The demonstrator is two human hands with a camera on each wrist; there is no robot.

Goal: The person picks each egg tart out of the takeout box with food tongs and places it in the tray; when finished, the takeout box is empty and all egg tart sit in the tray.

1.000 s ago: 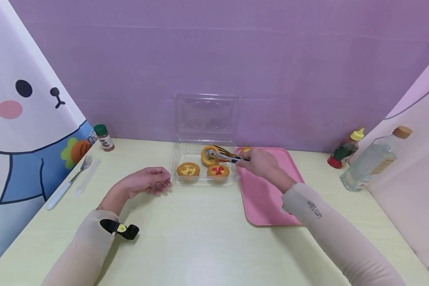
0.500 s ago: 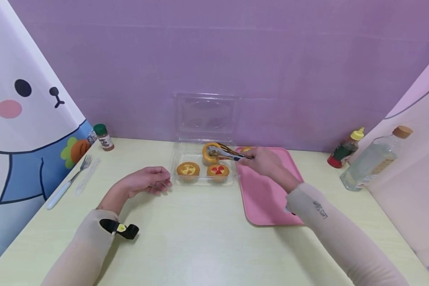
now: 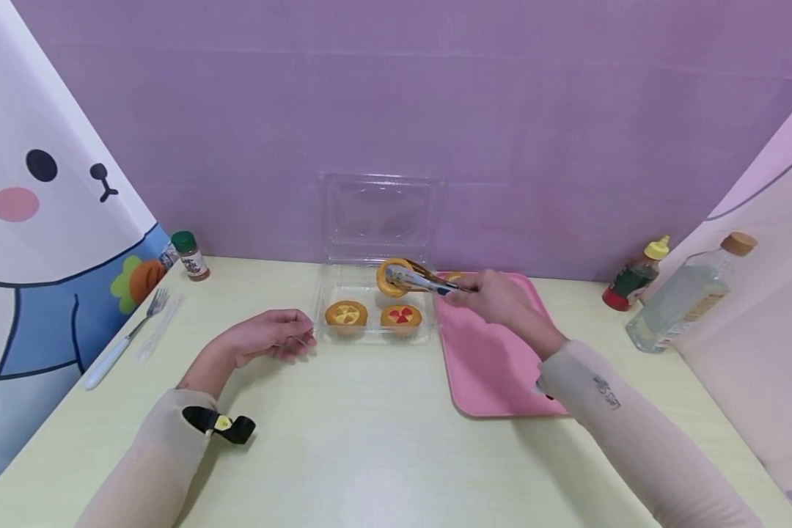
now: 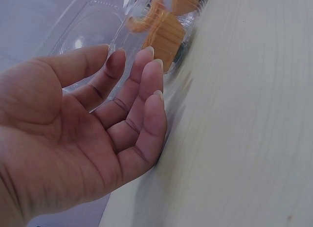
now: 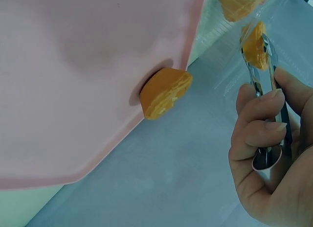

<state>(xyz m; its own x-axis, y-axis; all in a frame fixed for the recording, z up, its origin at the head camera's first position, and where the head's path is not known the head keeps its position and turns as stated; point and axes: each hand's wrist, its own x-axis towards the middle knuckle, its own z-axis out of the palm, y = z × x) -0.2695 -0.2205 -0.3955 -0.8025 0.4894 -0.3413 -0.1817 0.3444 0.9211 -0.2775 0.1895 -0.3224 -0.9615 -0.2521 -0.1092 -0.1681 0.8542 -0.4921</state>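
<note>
My right hand (image 3: 498,297) grips metal tongs (image 3: 422,281), whose jaws hold a round tart (image 3: 391,277) tilted on its side. The tart hangs over the back right of an open clear plastic container (image 3: 376,340). A yellow-topped tart (image 3: 347,314) and a red-topped tart (image 3: 401,317) sit in its front part. At the container's left front corner, my left hand (image 3: 270,335) pinches the rim between thumb and index fingertips; its other fingers curl loosely in the left wrist view. Another tart (image 5: 165,92) lies on the pink tray (image 5: 93,114), at its back left corner.
The container's lid (image 3: 381,216) stands raised against the purple backdrop. At left are a green-capped spice jar (image 3: 191,257), a fork (image 3: 127,339) and a thin clear wrapped item (image 3: 160,327). A sauce bottle (image 3: 635,273) and a corked glass bottle (image 3: 691,293) stand at right.
My right hand has drawn slightly right and back, raising the tart in the tongs toward the container's back edge. My left hand has stayed at the corner.
</note>
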